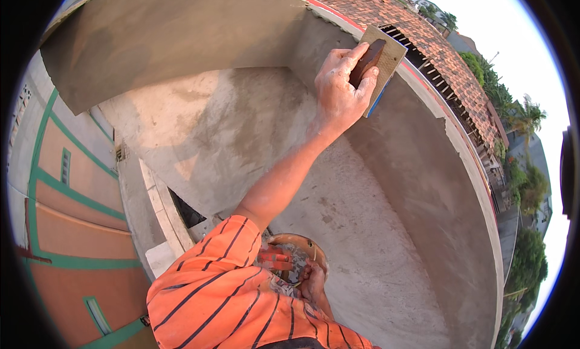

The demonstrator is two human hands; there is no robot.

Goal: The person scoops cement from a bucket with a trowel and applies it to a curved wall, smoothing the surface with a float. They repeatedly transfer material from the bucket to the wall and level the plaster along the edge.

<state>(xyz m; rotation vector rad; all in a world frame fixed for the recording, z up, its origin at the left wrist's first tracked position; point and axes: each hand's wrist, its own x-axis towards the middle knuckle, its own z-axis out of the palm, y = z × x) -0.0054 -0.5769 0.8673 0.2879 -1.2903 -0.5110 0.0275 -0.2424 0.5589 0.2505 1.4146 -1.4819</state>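
Observation:
My left hand (341,86), dusted with plaster, is stretched to the upper right and closed on the dark brown grip of a plastering float (389,50). The float has a tan rectangular plate with a blue edge. It is at the upper part of the grey plastered wall (417,168), close to the top edge; whether it touches is hard to see. Lower down, my right hand (313,282) is curled at the side of a tan bucket (308,245), apparently gripping its rim. Inside the bucket are grey wet mix and a red object (275,258), partly hidden by my orange striped sleeve.
Another plastered wall (181,35) meets this one at a corner. A rough concrete surface (374,240) lies below, with a pale ledge (160,204) beside a dark opening (186,210). Beyond are a tiled roof (374,10), trees, and an orange facade with green bands (84,228).

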